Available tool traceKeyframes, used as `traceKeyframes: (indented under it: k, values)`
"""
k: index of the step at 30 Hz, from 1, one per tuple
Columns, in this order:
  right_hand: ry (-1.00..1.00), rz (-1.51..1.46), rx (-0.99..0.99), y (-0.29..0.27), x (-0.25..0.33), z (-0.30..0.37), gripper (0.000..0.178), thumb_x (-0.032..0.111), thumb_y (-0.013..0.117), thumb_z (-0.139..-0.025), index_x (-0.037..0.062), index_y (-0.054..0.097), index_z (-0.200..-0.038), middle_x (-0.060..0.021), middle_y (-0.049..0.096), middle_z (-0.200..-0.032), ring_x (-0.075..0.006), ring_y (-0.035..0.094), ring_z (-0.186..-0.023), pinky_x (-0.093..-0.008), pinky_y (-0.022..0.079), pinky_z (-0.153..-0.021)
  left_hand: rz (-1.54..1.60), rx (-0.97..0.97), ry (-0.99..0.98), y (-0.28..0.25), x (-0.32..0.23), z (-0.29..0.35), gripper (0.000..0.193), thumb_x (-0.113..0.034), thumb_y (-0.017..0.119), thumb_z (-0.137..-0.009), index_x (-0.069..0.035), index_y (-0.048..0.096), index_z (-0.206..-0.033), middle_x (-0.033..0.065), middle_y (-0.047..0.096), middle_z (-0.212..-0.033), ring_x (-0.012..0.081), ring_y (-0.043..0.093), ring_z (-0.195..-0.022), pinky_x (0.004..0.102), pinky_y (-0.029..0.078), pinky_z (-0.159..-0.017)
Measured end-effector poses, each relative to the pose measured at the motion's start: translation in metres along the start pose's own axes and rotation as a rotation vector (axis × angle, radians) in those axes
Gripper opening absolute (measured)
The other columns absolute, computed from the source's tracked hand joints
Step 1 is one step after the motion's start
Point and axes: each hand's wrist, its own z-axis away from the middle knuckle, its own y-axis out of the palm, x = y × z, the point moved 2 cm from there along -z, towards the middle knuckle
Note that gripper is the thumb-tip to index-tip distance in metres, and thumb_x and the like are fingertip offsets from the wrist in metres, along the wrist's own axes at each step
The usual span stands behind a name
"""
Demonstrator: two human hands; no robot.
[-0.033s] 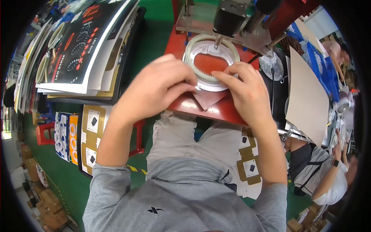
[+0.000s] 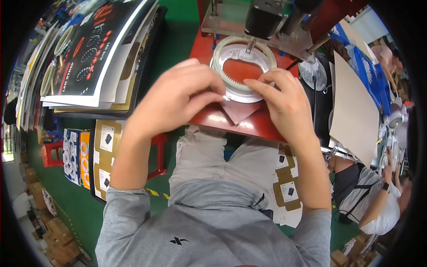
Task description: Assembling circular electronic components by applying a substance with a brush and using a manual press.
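A pale, ribbed coil of strip (image 2: 221,55) rests on a white ring-shaped reel (image 2: 240,96), on the red base of a press-like machine. At the reel's near left edge, my left hand (image 2: 182,98) is closed, thumb and finger pinching a small white piece (image 2: 226,98) whose kind I cannot make out. My right hand (image 2: 284,95) holds the near right side of the coil, its fingers bent over the edge and a fingertip on the inner side. A brownish flat square-cornered sheet (image 2: 240,111) lies under the reel, one corner toward me.
Above the reel hangs the machine's black motor (image 2: 263,20) with a clear plate (image 2: 227,22). Stacked printed sheets (image 2: 84,58) stand at the left. On the right are a silver disc (image 2: 312,76), a grey-brown board (image 2: 356,111) and another person (image 2: 369,200).
My left hand and the small white piece have shifted slightly upward in the picture. My right hand has barely moved and stays at the coil.
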Motion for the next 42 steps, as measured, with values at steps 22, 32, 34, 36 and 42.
traceKeyframes:
  k: [22, 32, 34, 36, 42]
  values:
    - [0.017, -0.027, -0.045, 0.009, -0.004, -0.001, 0.037, -0.004, 0.07, -0.08, 0.0095, 0.08, -0.112, -0.0069, 0.067, -0.099, -0.0284, 0.066, -0.096, -0.0404, 0.056, -0.082, -0.07, 0.021, 0.021, 0.014, 0.016, -0.005, 0.013, -0.003, 0.077, -0.089, -0.002, 0.069, -0.098, 0.0079, 0.071, -0.096, 0.0272, 0.066, -0.088, 0.0362, 0.054, -0.078]
    - [0.046, -0.066, -0.032, 0.009, -0.003, -0.003, 0.034, -0.004, 0.072, -0.083, 0.0084, 0.08, -0.113, -0.0083, 0.067, -0.099, -0.0297, 0.066, -0.097, -0.0405, 0.056, -0.082, -0.065, 0.139, 0.001, 0.007, 0.023, -0.019, 0.013, -0.007, 0.079, -0.087, -0.001, 0.071, -0.095, 0.011, 0.071, -0.089, 0.0309, 0.066, -0.083, 0.0386, 0.052, -0.074]
    - [0.044, -0.078, -0.029, 0.008, -0.004, -0.003, 0.032, -0.004, 0.073, -0.083, 0.0078, 0.08, -0.112, -0.0086, 0.067, -0.099, -0.0298, 0.066, -0.097, -0.0406, 0.056, -0.082, -0.014, 0.169, 0.013, 0.007, 0.026, -0.022, 0.013, -0.006, 0.08, -0.085, -0.001, 0.072, -0.093, 0.0111, 0.071, -0.088, 0.0312, 0.067, -0.085, 0.039, 0.053, -0.076]
    - [0.038, -0.061, -0.034, 0.007, -0.003, -0.004, 0.03, -0.003, 0.075, -0.082, 0.0057, 0.078, -0.11, -0.0093, 0.069, -0.101, -0.03, 0.066, -0.097, -0.0407, 0.056, -0.082, -0.013, 0.122, 0.03, 0.011, 0.028, -0.018, 0.012, -0.006, 0.08, -0.084, -0.001, 0.072, -0.093, 0.0107, 0.071, -0.089, 0.0309, 0.067, -0.086, 0.0389, 0.053, -0.077]
    - [0.043, -0.079, -0.006, 0.005, -0.003, -0.004, 0.028, -0.002, 0.078, -0.08, 0.0038, 0.077, -0.108, -0.0089, 0.07, -0.1, -0.03, 0.067, -0.099, -0.0402, 0.055, -0.085, -0.263, -0.106, 0.091, 0.019, 0.007, 0.007, 0.017, -0.007, 0.081, -0.082, -0.006, 0.079, -0.099, 0.0074, 0.07, -0.104, 0.0277, 0.066, -0.101, 0.0384, 0.055, -0.083]
